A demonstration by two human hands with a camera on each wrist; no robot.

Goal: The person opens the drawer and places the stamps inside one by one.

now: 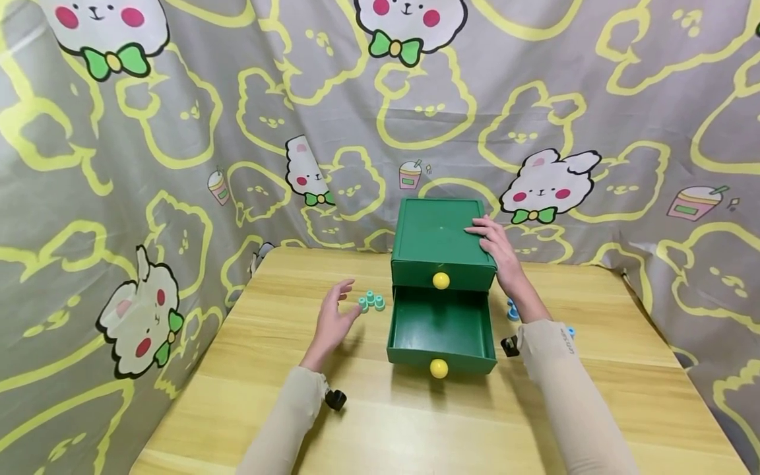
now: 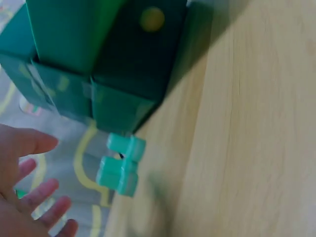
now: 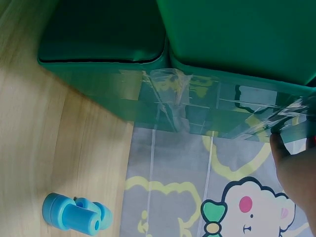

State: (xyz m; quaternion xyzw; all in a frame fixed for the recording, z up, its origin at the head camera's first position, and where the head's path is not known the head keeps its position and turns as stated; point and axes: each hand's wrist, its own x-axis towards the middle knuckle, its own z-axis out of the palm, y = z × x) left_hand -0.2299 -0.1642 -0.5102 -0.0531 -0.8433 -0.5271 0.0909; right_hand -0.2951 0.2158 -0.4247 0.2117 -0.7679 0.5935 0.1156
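Observation:
A green drawer cabinet (image 1: pixel 439 231) with yellow knobs stands at the table's back. Its top drawer (image 1: pixel 415 274) is closed, while the drawer (image 1: pixel 441 323) beneath is pulled out and its inside is bare. Spread across the cabinet's top right edge are the straight fingers of my right hand (image 1: pixel 497 247); its thumb lies along the side in the right wrist view. My left hand (image 1: pixel 334 321), fingers apart and holding nothing, hovers left of the cabinet. Just beyond its thumb stand several small teal flanged pegs (image 1: pixel 371 301), also teal pegs (image 2: pixel 121 165) in the left wrist view.
Right of the cabinet are blue flanged pegs (image 1: pixel 513 310), partly behind my right forearm, shown closer as blue pegs (image 3: pixel 76 215) in the right wrist view. A patterned curtain (image 1: pixel 350 86) hangs behind the wooden table (image 1: pixel 368 422). Clear tape (image 3: pixel 170 98) runs along the cabinet's side.

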